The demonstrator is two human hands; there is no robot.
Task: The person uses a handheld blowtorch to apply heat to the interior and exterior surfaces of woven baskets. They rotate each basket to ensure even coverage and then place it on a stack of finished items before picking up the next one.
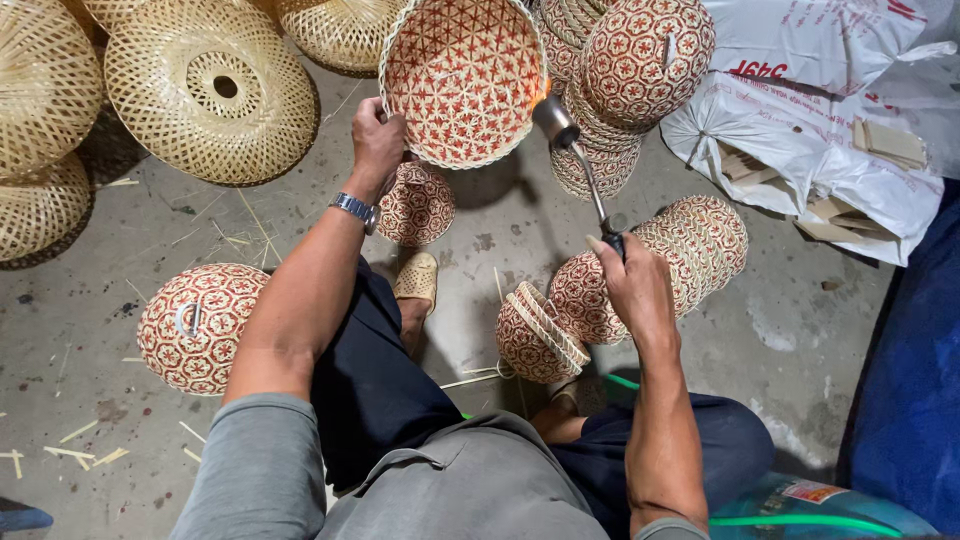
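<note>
My left hand (377,141) grips the rim of a red-and-cream woven bamboo basket (463,78), held up with its inside facing me. My right hand (632,281) holds a gas torch (577,160) by its handle. The torch's metal nozzle points at the basket's right rim, where a small flame shows. A metal watch sits on my left wrist. Below the basket a smaller patterned basket (418,207) rests on the floor.
Stacks of red patterned baskets (640,70) stand at the top right and lie by my right hand (700,245). One lies at the left (195,325). Plain bamboo shades (212,88) fill the top left. White sacks (810,120) with wood pieces sit at right. Bamboo slivers litter the floor.
</note>
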